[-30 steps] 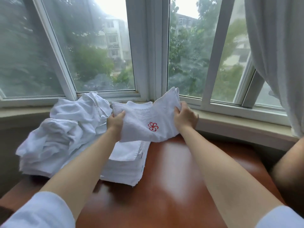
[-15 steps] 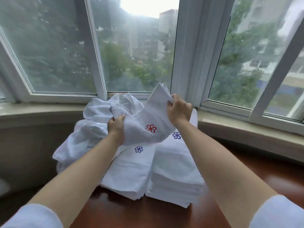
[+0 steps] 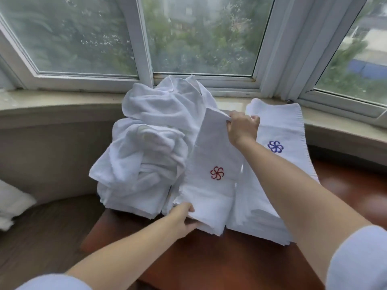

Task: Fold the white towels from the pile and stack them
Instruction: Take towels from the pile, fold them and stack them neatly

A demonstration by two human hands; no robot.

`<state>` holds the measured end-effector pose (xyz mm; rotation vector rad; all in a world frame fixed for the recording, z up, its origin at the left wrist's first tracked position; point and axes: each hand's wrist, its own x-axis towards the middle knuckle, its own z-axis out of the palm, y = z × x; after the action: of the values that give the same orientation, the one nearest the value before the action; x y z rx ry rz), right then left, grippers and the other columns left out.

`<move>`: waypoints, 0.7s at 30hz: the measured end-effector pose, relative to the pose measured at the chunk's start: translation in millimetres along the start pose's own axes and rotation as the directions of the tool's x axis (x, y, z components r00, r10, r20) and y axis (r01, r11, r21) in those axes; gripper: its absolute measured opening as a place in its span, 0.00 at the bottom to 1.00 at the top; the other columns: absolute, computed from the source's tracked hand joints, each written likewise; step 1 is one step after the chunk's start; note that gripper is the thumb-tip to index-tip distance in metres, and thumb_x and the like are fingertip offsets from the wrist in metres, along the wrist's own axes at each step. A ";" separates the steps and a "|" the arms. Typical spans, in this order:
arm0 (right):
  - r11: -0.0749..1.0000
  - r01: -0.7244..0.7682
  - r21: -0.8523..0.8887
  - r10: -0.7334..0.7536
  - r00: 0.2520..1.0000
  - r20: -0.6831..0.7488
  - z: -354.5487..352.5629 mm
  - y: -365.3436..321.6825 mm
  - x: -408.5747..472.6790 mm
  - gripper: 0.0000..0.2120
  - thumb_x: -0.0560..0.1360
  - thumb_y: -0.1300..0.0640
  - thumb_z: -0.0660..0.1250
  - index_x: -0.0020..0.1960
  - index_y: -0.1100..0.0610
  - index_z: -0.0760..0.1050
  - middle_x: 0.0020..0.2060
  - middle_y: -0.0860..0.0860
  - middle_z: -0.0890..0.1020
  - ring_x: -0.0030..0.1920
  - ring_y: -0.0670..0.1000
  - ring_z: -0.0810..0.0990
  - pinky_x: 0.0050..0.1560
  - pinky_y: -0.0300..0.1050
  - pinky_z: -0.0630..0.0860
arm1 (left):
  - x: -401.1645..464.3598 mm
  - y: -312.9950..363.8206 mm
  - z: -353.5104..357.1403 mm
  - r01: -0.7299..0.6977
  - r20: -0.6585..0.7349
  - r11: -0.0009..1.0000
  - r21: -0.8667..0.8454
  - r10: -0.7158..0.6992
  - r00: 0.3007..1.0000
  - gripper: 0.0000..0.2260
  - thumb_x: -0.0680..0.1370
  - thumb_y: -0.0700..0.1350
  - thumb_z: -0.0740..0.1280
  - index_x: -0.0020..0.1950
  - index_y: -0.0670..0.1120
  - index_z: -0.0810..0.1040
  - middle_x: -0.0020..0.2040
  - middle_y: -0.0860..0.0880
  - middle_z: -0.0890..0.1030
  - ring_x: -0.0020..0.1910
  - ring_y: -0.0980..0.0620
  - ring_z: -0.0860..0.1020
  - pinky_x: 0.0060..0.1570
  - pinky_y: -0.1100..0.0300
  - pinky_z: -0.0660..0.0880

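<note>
Head view: both hands, left hand (image 3: 183, 216) and right hand (image 3: 240, 127), pinching the red-flower towel (image 3: 211, 164) (fingers curled round opposite ends).

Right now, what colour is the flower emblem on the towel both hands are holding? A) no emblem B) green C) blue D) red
D: the towel pinched by the right hand at its far corner and the left hand at its near edge bears a red emblem; the blue one sits on the stack to the right.
</note>
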<state>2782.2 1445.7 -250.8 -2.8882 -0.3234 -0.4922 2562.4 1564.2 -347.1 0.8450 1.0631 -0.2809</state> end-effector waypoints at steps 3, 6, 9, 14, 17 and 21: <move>1.000 -0.008 -0.008 0.008 0.999 0.031 13.0 2.3 4.6 0.12 0.80 0.57 0.55 0.61 0.55 0.73 0.57 0.54 0.78 0.57 0.56 0.75 0.63 0.52 0.57 | 18.4 0.2 -12.1 -0.045 -0.116 0.989 0.139 0.061 0.991 0.18 0.72 0.29 0.64 0.60 0.41 0.69 0.56 0.40 0.76 0.48 0.41 0.78 0.32 0.49 0.78; 0.999 -0.037 -0.030 0.038 0.999 0.035 22.9 2.2 10.1 0.12 0.80 0.59 0.55 0.60 0.55 0.73 0.56 0.53 0.79 0.57 0.55 0.75 0.64 0.52 0.56 | 27.2 10.3 -15.0 -0.240 -0.204 0.892 0.382 0.335 0.920 0.18 0.73 0.35 0.68 0.59 0.44 0.67 0.51 0.44 0.75 0.45 0.45 0.76 0.42 0.52 0.78; 0.998 -0.057 -0.028 0.058 0.998 0.003 30.4 1.6 18.7 0.12 0.80 0.60 0.55 0.59 0.55 0.74 0.55 0.53 0.79 0.57 0.55 0.74 0.65 0.52 0.55 | 34.7 19.9 -19.1 -0.381 -0.157 0.757 0.531 0.529 0.834 0.10 0.74 0.39 0.67 0.53 0.45 0.72 0.46 0.48 0.76 0.39 0.53 0.74 0.33 0.60 0.69; 0.995 -0.097 -0.034 0.097 0.995 0.001 44.6 3.2 26.9 0.13 0.78 0.62 0.55 0.61 0.55 0.72 0.55 0.53 0.77 0.59 0.54 0.72 0.67 0.53 0.51 | 45.7 24.6 -23.9 -0.275 -0.118 0.618 0.736 0.517 0.848 0.08 0.75 0.40 0.65 0.52 0.45 0.70 0.49 0.45 0.76 0.42 0.49 0.75 0.45 0.55 0.75; 0.987 -0.151 -0.062 0.157 0.983 0.100 55.6 3.9 27.3 0.14 0.77 0.63 0.54 0.60 0.54 0.70 0.56 0.52 0.76 0.61 0.54 0.70 0.69 0.53 0.49 | 40.9 28.5 -12.1 -0.257 -0.025 0.312 0.915 0.678 0.735 0.16 0.71 0.38 0.65 0.57 0.48 0.70 0.58 0.47 0.69 0.59 0.44 0.69 0.60 0.52 0.69; 0.989 -0.136 -0.053 0.145 0.941 0.305 52.1 10.1 31.8 0.15 0.73 0.62 0.56 0.59 0.54 0.70 0.50 0.51 0.77 0.64 0.55 0.70 0.71 0.56 0.46 | 17.4 44.8 25.0 -0.634 0.316 0.122 0.763 0.786 0.532 0.13 0.69 0.34 0.65 0.50 0.47 0.75 0.52 0.51 0.71 0.56 0.47 0.69 0.56 0.59 0.65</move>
<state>2829.7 1453.6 -289.6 -2.9874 -0.1519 -0.0191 2613.1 1578.9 -335.4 2.2309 0.4596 0.1936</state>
